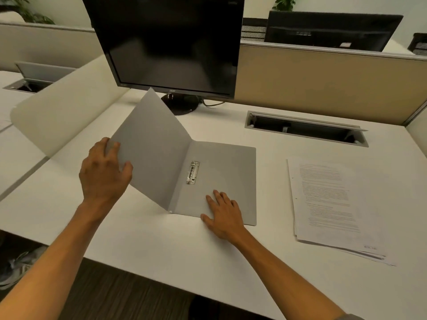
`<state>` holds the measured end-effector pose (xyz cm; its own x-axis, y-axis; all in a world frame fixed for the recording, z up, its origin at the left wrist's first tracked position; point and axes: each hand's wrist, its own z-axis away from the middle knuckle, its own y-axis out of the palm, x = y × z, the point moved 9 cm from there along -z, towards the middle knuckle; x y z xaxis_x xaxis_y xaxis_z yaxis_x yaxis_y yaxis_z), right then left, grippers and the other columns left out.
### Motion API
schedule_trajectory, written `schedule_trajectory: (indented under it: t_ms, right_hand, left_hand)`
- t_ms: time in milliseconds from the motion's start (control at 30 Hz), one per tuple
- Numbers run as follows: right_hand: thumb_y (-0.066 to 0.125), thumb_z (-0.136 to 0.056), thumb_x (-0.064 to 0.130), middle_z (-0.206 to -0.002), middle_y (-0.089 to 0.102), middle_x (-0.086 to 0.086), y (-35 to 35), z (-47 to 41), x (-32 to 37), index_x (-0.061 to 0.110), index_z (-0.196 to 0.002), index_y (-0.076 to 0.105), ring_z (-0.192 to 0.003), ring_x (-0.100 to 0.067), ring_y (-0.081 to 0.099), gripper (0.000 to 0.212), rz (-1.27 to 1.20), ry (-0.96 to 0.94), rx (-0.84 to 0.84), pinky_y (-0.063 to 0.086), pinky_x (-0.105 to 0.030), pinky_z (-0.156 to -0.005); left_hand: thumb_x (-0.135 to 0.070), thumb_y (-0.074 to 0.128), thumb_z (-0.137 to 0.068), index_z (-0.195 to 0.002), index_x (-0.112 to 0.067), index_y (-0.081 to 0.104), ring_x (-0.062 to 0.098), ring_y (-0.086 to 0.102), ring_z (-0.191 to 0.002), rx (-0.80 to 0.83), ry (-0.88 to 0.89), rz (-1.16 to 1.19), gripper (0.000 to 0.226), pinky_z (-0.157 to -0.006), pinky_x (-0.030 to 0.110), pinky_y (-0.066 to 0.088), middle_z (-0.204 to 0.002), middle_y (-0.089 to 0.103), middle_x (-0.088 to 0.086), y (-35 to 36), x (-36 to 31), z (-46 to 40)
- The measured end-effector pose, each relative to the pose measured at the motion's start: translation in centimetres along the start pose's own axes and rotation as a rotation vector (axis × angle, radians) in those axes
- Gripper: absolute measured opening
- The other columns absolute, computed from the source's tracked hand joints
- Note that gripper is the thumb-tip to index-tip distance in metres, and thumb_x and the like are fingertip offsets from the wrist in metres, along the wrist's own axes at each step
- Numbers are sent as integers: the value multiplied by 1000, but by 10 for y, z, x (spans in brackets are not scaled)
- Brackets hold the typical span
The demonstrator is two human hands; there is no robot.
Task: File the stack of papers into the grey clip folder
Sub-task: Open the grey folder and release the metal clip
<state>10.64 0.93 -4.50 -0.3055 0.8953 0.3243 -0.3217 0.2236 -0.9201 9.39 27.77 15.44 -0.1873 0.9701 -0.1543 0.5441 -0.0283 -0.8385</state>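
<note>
Papers (332,204) lie right of right hand (225,217), well apart.

One grey clip folder (221,172) with one metal clip (193,172) and one stack of papers (330,204) were on the desk. Two hands, two monitors and two cable hatches were visible.

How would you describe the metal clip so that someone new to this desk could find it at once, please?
Start at the black monitor and come forward to the open grey folder on the white desk. The metal clip sits on the flat half, just right of the fold. It is the only shiny silver part on the plain grey card.
</note>
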Motion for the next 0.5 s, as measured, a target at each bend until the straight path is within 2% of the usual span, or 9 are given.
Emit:
schedule_trajectory:
  t_ms: [100,233,300,400,500]
  right_hand:
    - [27,-98,56,-164,-2,0,5,5,-5,27,-154,7,-150,-20,-3,66,7,2,-24,3,-43,-120]
    - [26,-98,57,-163,-2,1,5,8,-13,28,-154,7,-150,-19,-3,66,17,13,-53,3,-42,-120]
    - [26,-97,58,-163,-1,2,5,10,-18,29,-154,7,-150,-19,-2,66,21,18,-63,3,-41,-120]
    - [26,-97,59,-163,-2,3,6,15,-30,30,-154,6,-150,-18,-2,67,25,32,-74,3,-41,-120]
    - [26,-96,60,-163,-1,4,5,20,-40,31,-153,7,-150,-16,-2,67,24,33,-86,3,-39,-119]
  left_hand:
    - [-28,72,-75,-118,-3,52,43,46,-116,41,-11,-43,54,-86,58,44,-127,51,24,15,16,-2]
    - [-46,56,-72,-117,-4,58,41,47,-117,89,-91,-56,61,-89,56,40,-121,58,22,32,39,-3]
    - [-45,58,-73,-117,-6,60,41,49,-115,121,-131,-31,59,-90,55,39,-118,61,20,42,49,-2]
    - [-35,73,-75,-119,-8,61,41,50,-115,205,-150,-12,52,-91,57,41,-118,63,19,63,60,4]
    - [-35,74,-76,-119,-8,61,42,52,-113,293,-157,-16,52,-89,56,42,-117,64,19,83,65,12]
